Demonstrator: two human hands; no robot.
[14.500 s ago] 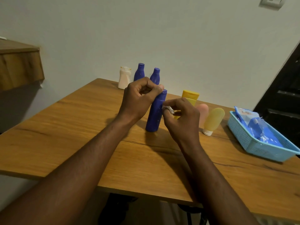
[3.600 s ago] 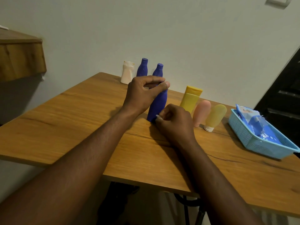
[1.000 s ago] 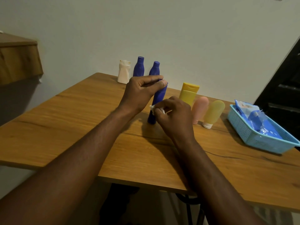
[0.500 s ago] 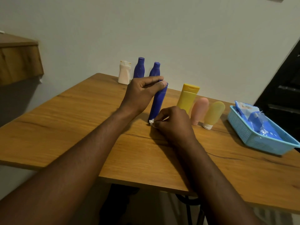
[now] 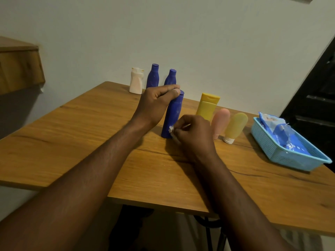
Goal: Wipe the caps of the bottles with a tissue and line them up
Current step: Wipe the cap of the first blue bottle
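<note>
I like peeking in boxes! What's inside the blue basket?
The blue basket holds crinkly blue plastic packets, one with a white printed end. Anything beneath them is covered, and the basket's wall hides the bottom.

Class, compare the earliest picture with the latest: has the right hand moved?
Yes. The right hand, pinching the tissue, has moved down the front blue bottle, from its upper half to near its base on the table.

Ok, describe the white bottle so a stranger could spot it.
On the wooden table, look at the far edge by the wall. The white bottle stands at the left end of the row there. It is squat and pale; the blue bottles beside it are taller.
</note>
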